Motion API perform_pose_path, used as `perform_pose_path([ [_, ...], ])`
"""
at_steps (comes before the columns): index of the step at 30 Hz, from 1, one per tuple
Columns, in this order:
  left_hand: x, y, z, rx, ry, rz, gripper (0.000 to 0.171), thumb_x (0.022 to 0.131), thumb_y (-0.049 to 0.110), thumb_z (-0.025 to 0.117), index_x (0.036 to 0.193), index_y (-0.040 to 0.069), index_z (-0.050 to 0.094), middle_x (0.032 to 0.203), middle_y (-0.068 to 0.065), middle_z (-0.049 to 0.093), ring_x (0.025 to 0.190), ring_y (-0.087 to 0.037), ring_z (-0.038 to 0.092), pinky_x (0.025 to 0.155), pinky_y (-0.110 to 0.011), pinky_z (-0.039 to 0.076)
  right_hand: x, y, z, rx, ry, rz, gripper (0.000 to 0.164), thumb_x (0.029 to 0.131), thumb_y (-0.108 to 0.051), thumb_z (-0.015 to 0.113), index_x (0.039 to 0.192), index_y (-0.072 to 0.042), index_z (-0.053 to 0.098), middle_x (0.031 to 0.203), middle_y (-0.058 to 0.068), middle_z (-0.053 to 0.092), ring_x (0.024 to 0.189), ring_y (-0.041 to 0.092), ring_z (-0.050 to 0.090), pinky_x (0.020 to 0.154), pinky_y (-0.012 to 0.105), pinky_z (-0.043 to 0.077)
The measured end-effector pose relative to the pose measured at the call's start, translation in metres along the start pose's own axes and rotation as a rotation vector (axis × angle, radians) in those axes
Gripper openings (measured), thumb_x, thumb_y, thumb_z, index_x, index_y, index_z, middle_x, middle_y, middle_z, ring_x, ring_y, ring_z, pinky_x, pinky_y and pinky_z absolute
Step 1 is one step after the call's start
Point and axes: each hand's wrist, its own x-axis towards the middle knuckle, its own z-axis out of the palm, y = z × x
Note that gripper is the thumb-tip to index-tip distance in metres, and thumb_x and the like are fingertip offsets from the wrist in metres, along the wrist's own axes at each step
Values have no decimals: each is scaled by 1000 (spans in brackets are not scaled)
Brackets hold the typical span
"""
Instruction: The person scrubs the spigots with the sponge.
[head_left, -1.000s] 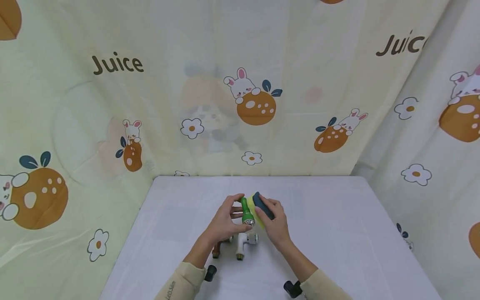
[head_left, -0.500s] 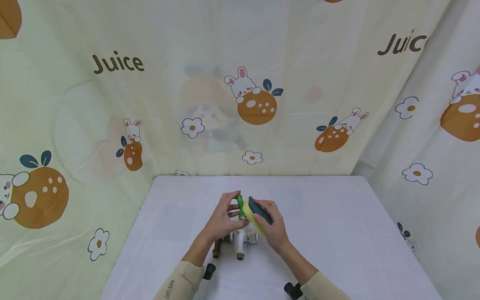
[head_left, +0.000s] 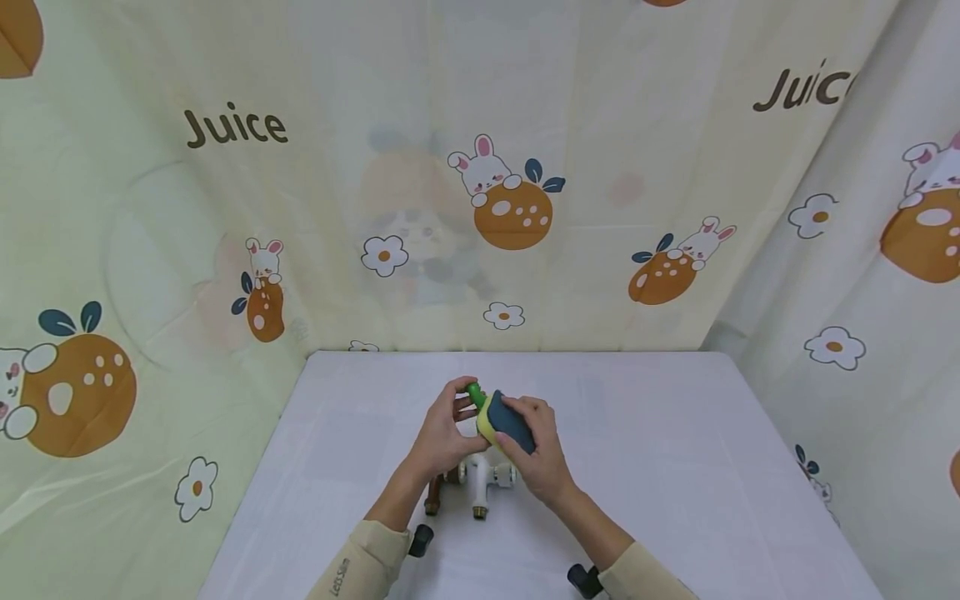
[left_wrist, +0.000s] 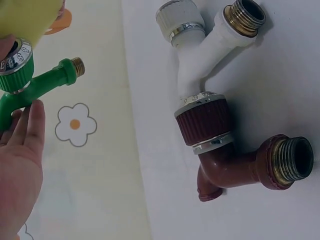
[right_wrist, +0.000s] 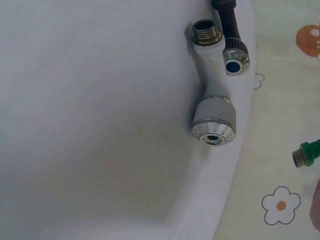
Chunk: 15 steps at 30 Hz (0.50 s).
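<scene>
My left hand [head_left: 438,437] holds a green tap [head_left: 476,393] above the table, index finger at its upper end and thumb by the knob end. In the left wrist view, the tap's threaded brass inlet [left_wrist: 78,67] points away from the hand, and the fingers lie under the green body. My right hand [head_left: 546,454] grips a sponge [head_left: 516,423], yellow on one side and dark blue on the other. Its yellow side is against the knob end of the tap and hides most of the tap in the head view.
Below my hands, a white tap [left_wrist: 192,65] and a brown-red tap [left_wrist: 225,167] lie close together on the white-covered table [head_left: 660,467]. Beyond the table's back edge hangs a patterned curtain [head_left: 600,275]. Black wrist devices [head_left: 585,581] sit at both cuffs.
The sponge has moved left across the green tap, turning more of its dark blue side toward the head camera. The green tap has shifted slightly left and tilted. The other taps stay put.
</scene>
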Motion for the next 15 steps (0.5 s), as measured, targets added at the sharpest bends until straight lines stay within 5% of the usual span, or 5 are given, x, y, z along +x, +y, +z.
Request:
perform_pose_path([
  [3,1,-1,1,51,28,18,90,78,0,85,154,15,39,149,-16,52,131,-34,63,103,-39,57,1,1,0,-10,1,15,52,97,-25,70,147,-25,55,139,7,45,120,21,38,91,39,38],
  [10,4,-3,8,-48,57,21,92,76,-9,83,152,15,37,154,-12,31,141,-34,54,106,-31,53,2,-5,-2,2,-8,48,52,98,-28,69,148,-27,54,140,8,44,121,23,39,93,41,39],
  [15,4,1,10,-46,38,20,93,76,-6,85,153,18,38,150,-8,38,140,-33,55,103,-26,54,5,-8,-3,-5,-6,77,52,100,-30,67,149,-27,53,140,8,43,123,22,37,93,41,42],
])
